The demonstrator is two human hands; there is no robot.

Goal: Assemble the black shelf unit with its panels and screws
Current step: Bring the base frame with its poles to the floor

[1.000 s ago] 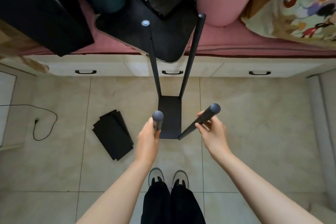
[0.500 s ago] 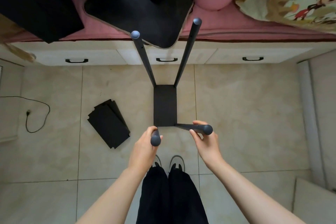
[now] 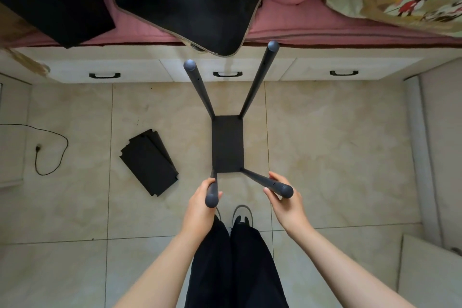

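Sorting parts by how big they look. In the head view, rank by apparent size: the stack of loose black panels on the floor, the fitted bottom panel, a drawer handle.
1. stack of loose black panels, largest.
2. fitted bottom panel, slightly smaller; both lie at floor level, so the comparison seems fair.
3. drawer handle, by far the smallest.

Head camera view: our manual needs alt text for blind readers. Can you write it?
Seen from above, a person's left hand and right hand each grip a near post of a black shelf frame standing on a tiled floor. Spare black panels lie to its left.
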